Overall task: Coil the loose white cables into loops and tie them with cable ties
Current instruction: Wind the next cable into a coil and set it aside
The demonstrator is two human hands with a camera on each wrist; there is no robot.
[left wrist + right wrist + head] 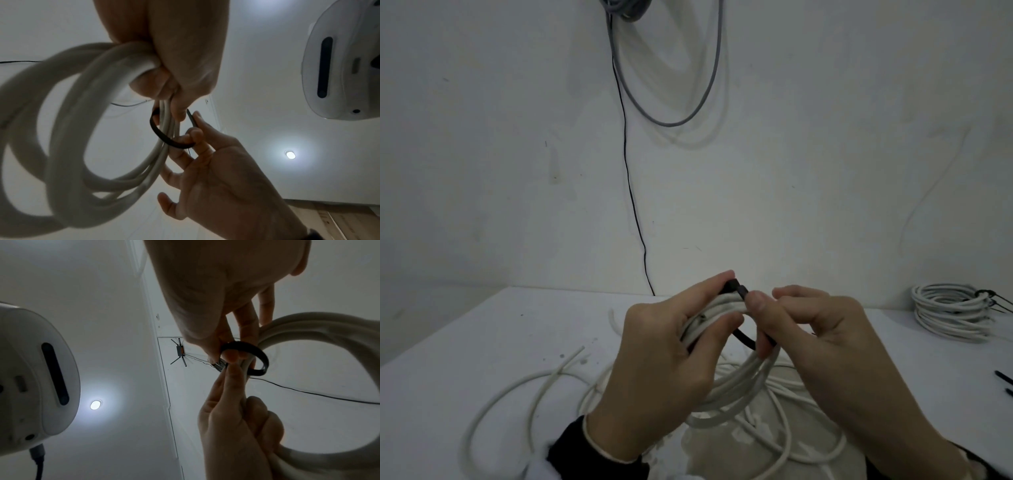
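A coil of white cable hangs above the table, and my left hand grips its top with fingers curled round the bundled strands. A black cable tie loops loosely round the strands beside that grip. My right hand pinches the tie's end between thumb and forefinger. From below, the left wrist view has the left hand clasping the coil, with the tie held by the right hand. In the right wrist view the tie rings the coil.
More loose white cable sprawls over the white table under and left of my hands. A tied coil lies at the back right. Spare black ties sit at the right edge. Grey cable hangs on the wall.
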